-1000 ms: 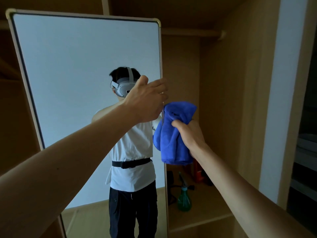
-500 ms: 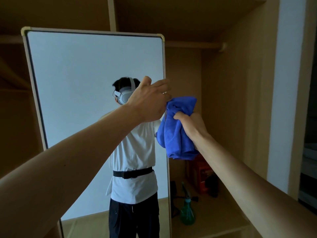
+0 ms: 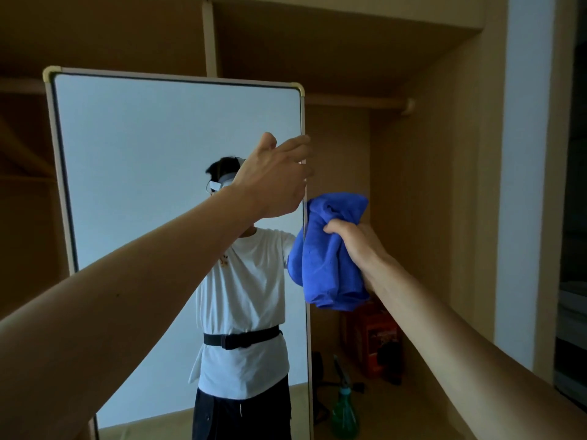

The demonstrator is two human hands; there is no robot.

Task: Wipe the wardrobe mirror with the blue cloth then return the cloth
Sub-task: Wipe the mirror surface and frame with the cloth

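here right hand (image 3: 355, 246) fingers clench the blue cloth (image 3: 330, 255); left hand (image 3: 273, 179) fingers grip the mirror (image 3: 158, 169) edge.

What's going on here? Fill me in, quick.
A person stands at a tall mirror with a pale frame and brass corners inside a wooden wardrobe. The left hand grips the mirror's right edge. The right hand holds a bunched bright blue cloth against that same edge, just below the left hand. A green spray bottle stands on the wardrobe floor behind.
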